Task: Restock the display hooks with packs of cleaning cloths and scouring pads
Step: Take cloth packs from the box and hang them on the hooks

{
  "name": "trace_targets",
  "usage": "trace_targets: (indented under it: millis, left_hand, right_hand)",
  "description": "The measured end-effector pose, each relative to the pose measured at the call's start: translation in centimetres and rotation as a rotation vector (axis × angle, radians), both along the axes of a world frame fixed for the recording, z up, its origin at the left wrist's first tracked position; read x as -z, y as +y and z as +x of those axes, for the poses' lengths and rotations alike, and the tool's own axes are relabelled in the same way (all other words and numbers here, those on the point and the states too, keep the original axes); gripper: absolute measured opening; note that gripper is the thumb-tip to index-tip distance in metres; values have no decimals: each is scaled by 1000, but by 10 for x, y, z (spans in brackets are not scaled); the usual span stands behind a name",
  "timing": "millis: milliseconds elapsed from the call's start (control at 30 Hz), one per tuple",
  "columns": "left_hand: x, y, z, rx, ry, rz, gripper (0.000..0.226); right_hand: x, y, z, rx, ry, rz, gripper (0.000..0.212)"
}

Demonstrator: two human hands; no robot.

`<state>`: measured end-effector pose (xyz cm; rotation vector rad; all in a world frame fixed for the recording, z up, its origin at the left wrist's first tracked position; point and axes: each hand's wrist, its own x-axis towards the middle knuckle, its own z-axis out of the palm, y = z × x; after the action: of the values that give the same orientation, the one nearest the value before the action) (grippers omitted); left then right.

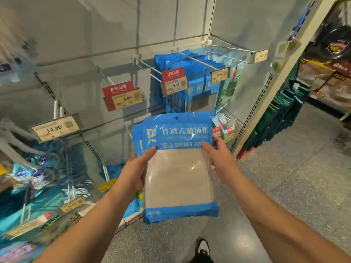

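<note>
Head view: cloth packs (178,168) — light, floppy, slick film — held before the hooks (121,88); our left hand (136,168) and right hand (218,158) clamp the side edges; we'd grip near the hang hole

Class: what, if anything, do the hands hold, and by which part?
Both hands hold a stack of blue cloth packs: left hand grips its left edge, right hand its right edge.

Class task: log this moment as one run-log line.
left hand: grips blue cloth packs | right hand: grips same | 9.99 hook: empty | packs: unhung
</note>
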<state>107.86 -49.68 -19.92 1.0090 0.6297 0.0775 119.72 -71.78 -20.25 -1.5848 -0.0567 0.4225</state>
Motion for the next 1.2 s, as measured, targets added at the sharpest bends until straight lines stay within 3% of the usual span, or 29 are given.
trace_targets:
  millis: [100,167,233,367,500,633,767,933,1033,1100,1200]
  left_hand:
    - [4,-11,25,-53,8,52,44]
    - [5,-19,40,-103,14,60,36]
    - [5,-24,55,-138,23,88,33]
    - [11,-31,72,-177,45,258,58]
    - [17,-33,75,-197,157,447,58]
    - [18,-28,79,-116,244,619,57]
    - [17,-20,74,-65,377,825,33]
    - [4,-7,48,40,526,1005,23]
    - [-7,-7,31,195,549,1224,29]
    - [-15,-8,21,278,449,1453,47]
    - [-33,-12,26,433,362,1613,62]
  right_hand:
    - [-13,7,53,2,-161,-11,60]
    - [-17,9,79,-42,-235,-3,54]
    - [-18,10,103,-123,-245,-2,49]
    - [-10,10,141,-324,-249,-79,33]
    - [-8,16,163,-336,-217,-25,24]
    - [-6,24,183,-363,-228,-43,28]
    - [-4,21,198,-320,-237,3,31]
    - [-3,4,222,-299,-286,-57,34]
    - [-7,1,226,-321,-350,-105,35]
    - [-6,1,224,-336,-375,-110,38]
    - [-2,2,221,-361,-403,-105,42]
